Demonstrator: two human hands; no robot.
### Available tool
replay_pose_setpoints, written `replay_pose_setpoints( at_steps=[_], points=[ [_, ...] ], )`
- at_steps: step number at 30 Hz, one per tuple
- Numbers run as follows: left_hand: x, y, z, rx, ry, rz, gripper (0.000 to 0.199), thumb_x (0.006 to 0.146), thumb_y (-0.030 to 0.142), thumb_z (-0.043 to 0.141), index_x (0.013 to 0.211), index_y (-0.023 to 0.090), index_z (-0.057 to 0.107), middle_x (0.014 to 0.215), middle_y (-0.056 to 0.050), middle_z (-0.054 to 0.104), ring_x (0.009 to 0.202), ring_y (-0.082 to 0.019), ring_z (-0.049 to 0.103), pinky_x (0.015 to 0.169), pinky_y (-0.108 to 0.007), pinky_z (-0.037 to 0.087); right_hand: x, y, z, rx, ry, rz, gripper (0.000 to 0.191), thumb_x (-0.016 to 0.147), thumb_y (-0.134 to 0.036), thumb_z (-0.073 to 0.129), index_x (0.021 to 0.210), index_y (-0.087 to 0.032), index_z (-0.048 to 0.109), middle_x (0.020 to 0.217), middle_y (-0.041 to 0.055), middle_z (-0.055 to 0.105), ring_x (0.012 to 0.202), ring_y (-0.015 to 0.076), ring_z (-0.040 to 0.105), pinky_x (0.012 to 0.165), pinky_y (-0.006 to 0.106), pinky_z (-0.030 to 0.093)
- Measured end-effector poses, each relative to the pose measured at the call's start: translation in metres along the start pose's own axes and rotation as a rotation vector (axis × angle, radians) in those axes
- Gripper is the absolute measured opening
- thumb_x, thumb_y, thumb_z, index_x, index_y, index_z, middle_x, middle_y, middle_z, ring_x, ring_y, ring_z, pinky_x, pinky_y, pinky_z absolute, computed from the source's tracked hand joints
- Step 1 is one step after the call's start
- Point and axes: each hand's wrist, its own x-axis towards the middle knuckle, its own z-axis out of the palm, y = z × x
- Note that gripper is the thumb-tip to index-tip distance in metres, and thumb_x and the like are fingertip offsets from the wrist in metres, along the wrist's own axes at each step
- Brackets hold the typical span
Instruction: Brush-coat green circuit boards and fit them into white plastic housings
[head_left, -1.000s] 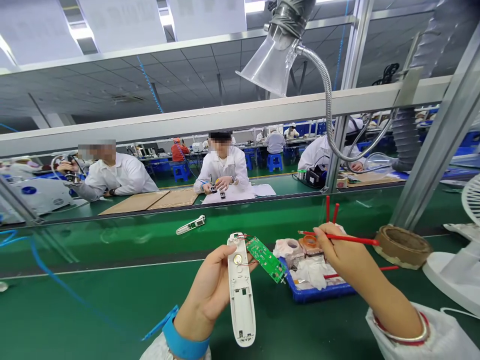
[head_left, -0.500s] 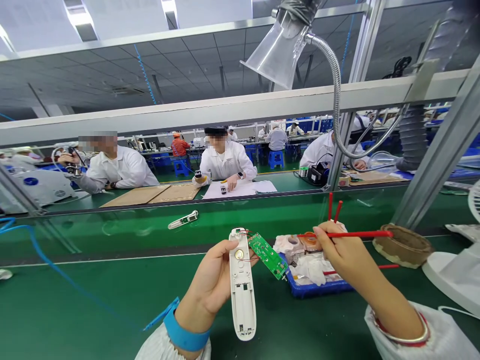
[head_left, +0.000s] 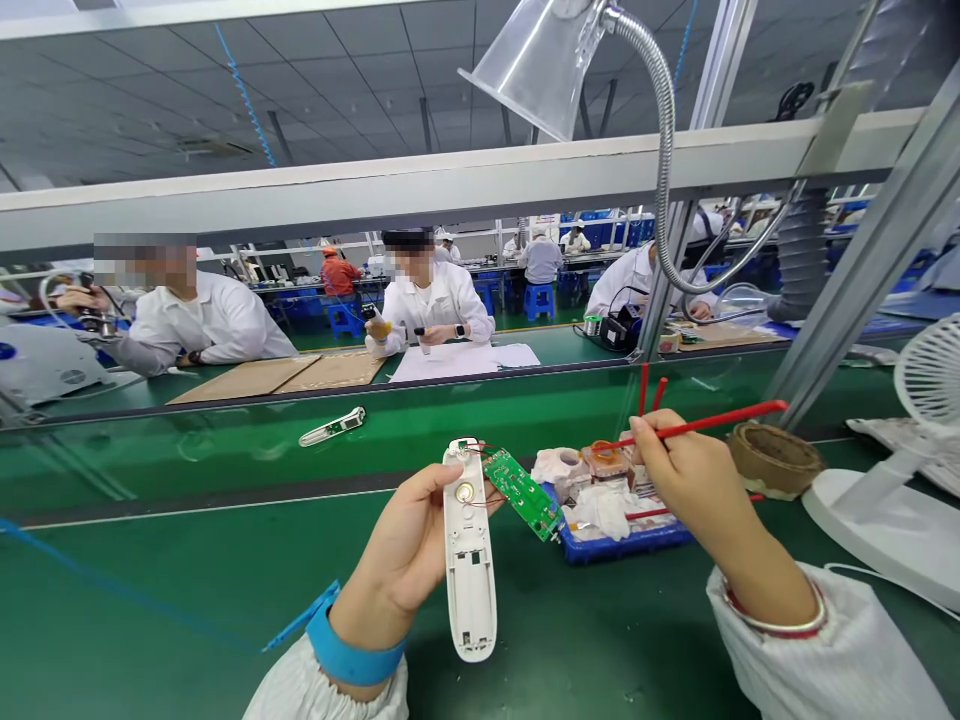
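Observation:
My left hand (head_left: 415,540) is wrapped round a long white plastic housing half (head_left: 471,590), its hollow side facing me. Thin red wires run from the housing's upper end to a green circuit board (head_left: 523,494), which hangs out to the right. A round metal disc (head_left: 464,493) sits in the upper part of the housing. My right hand (head_left: 686,480) pinches a thin red-handled brush (head_left: 724,416) over the blue tray (head_left: 630,545). The brush's far end slants upward; its tip is down by a small orange-rimmed pot (head_left: 602,455), though whether it touches cannot be made out.
Crumpled white wipes (head_left: 600,512) and another red brush (head_left: 649,514) lie in the tray. Right of it stand a brown round bowl (head_left: 776,458) and a white fan (head_left: 870,500). Another housing (head_left: 332,427) lies on the green belt (head_left: 225,450). A lamp (head_left: 540,65) hangs above; co-workers sit opposite.
The brush has tilted, its far end rising and its tip dipping toward the pot. My left hand keeps its hold on the housing. The whole view has shifted slightly.

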Motion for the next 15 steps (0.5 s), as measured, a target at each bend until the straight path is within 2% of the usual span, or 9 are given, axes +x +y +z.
replay_pose_setpoints(
  at_steps=[3, 5, 7, 10, 15],
  points=[
    [0.001, -0.001, 0.000, -0.009, 0.022, -0.006, 0.014, 0.076, 0.008, 0.048, 0.079, 0.008, 0.062, 0.063, -0.007, 0.062, 0.060, -0.017, 0.062, 0.079, -0.038, 0.053, -0.010, -0.011, -0.011, 0.220, 0.180, 0.055, 0.025, 0.091, -0.036, 0.043, 0.072, -0.022, 0.052, 0.051, -0.0015, 0.056, 0.045, 0.0139, 0.053, 0.047, 0.026, 0.040],
    [0.002, -0.001, 0.000, -0.002, 0.079, -0.015, 0.015, 0.076, 0.008, 0.048, 0.080, 0.007, 0.063, 0.066, -0.008, 0.063, 0.062, -0.018, 0.063, 0.078, -0.038, 0.053, -0.020, -0.020, -0.019, 0.485, 0.325, 0.072, 0.021, 0.089, -0.034, 0.049, 0.074, -0.021, 0.055, 0.055, -0.0014, 0.058, 0.043, 0.0118, 0.051, 0.043, 0.025, 0.041],
    [0.002, -0.002, 0.002, 0.004, 0.096, -0.020, 0.015, 0.077, 0.008, 0.048, 0.080, 0.007, 0.062, 0.066, -0.009, 0.063, 0.062, -0.018, 0.063, 0.077, -0.038, 0.053, -0.030, -0.029, -0.026, 0.753, 0.410, 0.052, 0.015, 0.087, -0.030, 0.053, 0.076, -0.020, 0.057, 0.059, -0.0008, 0.061, 0.042, 0.0116, 0.052, 0.038, 0.024, 0.040],
    [0.001, -0.003, 0.003, 0.003, 0.047, -0.020, 0.012, 0.076, 0.007, 0.049, 0.077, 0.007, 0.061, 0.063, -0.007, 0.061, 0.061, -0.017, 0.061, 0.076, -0.037, 0.053, -0.041, -0.038, -0.030, 0.991, 0.357, -0.018, 0.011, 0.086, -0.024, 0.053, 0.079, -0.020, 0.060, 0.057, 0.0000, 0.062, 0.045, 0.0142, 0.058, 0.031, 0.022, 0.040],
    [0.000, -0.009, 0.004, 0.009, 0.022, -0.036, 0.012, 0.076, 0.007, 0.050, 0.080, 0.006, 0.062, 0.068, -0.008, 0.062, 0.063, -0.016, 0.060, 0.074, -0.034, 0.052, -0.045, -0.044, -0.023, 1.004, 0.198, -0.029, 0.016, 0.090, -0.023, 0.048, 0.079, -0.020, 0.060, 0.058, -0.0006, 0.063, 0.040, 0.0109, 0.055, 0.032, 0.020, 0.042]
  ],
)
